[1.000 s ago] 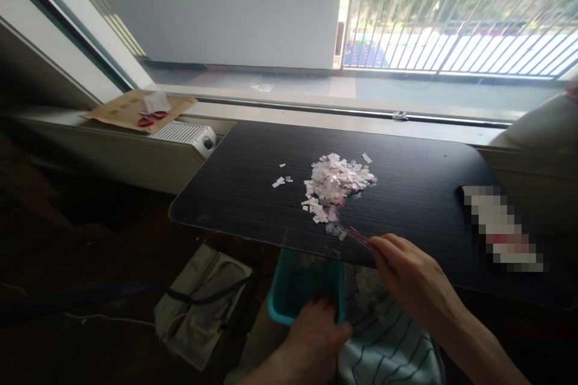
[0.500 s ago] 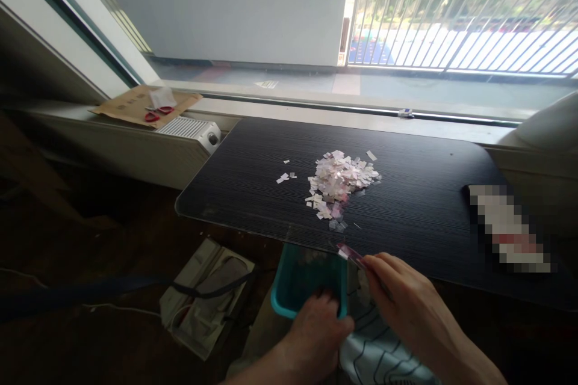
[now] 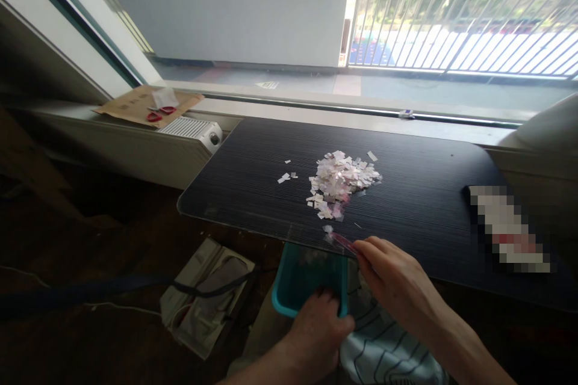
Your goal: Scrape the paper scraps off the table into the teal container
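Observation:
A pile of small white and pink paper scraps (image 3: 342,179) lies on the black table (image 3: 253,180), with a few loose bits to its left. My right hand (image 3: 397,283) is at the table's near edge, pinching a thin pink card (image 3: 342,242) whose tip rests by a couple of scraps at the edge. Below the edge, my left hand (image 3: 318,328) grips the near rim of a teal bin (image 3: 289,286) held under the table lip.
A pixelated flat object (image 3: 508,225) lies at the table's right. Red scissors (image 3: 158,113) sit on cardboard on the window ledge beside a white heater (image 3: 192,130). A beige bag (image 3: 205,295) lies on the dark floor. Striped cloth (image 3: 383,349) covers my lap.
My right hand swept the card to the table edge and past it, then brought it back onto the edge. The scraps near the edge have thinned. The left hand and bin stay put.

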`<state>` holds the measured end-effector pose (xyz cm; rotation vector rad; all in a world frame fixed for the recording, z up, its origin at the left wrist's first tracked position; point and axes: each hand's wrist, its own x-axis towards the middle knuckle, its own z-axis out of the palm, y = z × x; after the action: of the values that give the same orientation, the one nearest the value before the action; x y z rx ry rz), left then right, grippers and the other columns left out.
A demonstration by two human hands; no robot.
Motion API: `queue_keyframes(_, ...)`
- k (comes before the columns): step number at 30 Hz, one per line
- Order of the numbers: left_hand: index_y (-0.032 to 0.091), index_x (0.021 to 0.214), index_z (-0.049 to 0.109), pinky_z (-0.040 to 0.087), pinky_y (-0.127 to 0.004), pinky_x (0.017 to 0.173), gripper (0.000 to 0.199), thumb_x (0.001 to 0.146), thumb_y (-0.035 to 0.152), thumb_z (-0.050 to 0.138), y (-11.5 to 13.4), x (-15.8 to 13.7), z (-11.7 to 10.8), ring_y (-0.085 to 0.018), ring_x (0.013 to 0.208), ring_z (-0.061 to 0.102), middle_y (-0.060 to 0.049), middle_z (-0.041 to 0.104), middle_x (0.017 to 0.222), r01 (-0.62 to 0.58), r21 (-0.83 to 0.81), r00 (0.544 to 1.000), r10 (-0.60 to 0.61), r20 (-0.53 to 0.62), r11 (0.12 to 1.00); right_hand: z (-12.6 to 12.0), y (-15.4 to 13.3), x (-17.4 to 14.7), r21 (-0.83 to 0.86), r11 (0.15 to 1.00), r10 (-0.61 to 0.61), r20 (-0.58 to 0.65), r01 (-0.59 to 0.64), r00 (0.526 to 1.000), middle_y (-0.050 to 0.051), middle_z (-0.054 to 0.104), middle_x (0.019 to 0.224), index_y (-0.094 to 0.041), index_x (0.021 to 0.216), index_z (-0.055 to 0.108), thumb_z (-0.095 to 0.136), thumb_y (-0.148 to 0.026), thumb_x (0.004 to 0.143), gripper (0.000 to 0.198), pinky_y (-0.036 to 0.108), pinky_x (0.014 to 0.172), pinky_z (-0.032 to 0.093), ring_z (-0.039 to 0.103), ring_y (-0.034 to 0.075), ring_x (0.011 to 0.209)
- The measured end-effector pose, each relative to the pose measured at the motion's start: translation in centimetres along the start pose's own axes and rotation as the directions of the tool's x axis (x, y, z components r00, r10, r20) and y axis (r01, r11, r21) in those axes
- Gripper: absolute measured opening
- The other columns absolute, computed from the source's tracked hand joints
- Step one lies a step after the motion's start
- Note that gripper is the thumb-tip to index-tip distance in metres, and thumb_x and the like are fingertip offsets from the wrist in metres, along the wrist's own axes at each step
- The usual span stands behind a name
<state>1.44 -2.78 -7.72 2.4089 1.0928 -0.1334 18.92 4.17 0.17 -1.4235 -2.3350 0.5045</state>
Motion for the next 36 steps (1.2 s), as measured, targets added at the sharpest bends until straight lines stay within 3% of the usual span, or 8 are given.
queue_keyframes(27, 0.021, 0.087, 0.06, 0.043, -0.035, 0.074, 0.009, 0.078, 0.022, 0.062, 0.1, 0.0, 0.1, -0.026, 0.09, 0.05, -0.009, 0.055, 0.087, -0.025, 0.039, 1.0, 0.025, -0.007, 0.999, -0.2, -1.3, -0.1, 0.046, 0.998, -0.036, 0.097, 0.032, 0.995, 0.004, 0.06, 0.084, -0.019, 0.097, 0.062, 0.04, -0.012, 0.095, 0.024, 0.03, 0.068, 0.044, 0.056, 0.018, 0.076)
queue_keyframes(33, 0.021, 0.086, 0.059, 0.043, -0.034, 0.076, 0.009, 0.078, 0.024, 0.062, 0.0, 0.0, 0.4, -0.026, 0.09, 0.05, -0.009, 0.055, 0.087, -0.024, 0.039, 0.999, 0.026, -0.047, 0.999, -0.5, -1.5, 0.0, 0.05, 0.997, -0.062, 0.126, 0.056, 0.99, 0.004, 0.06, 0.082, -0.02, 0.085, 0.061, 0.04, -0.012, 0.094, 0.024, 0.029, 0.066, 0.045, 0.057, 0.018, 0.074)
queue_keyframes(36, 0.021, 0.086, 0.059, 0.042, -0.034, 0.077, 0.01, 0.077, 0.023, 0.062, 0.0, 0.0, 0.6, -0.026, 0.09, 0.05, -0.009, 0.055, 0.087, -0.023, 0.032, 0.998, 0.025, -0.059, 0.999, -0.6, -1.1, 0.6, 0.013, 0.998, -0.056, 0.061, 0.055, 0.997, 0.004, 0.061, 0.083, -0.019, 0.087, 0.062, 0.04, -0.012, 0.094, 0.023, 0.029, 0.068, 0.045, 0.057, 0.018, 0.075)
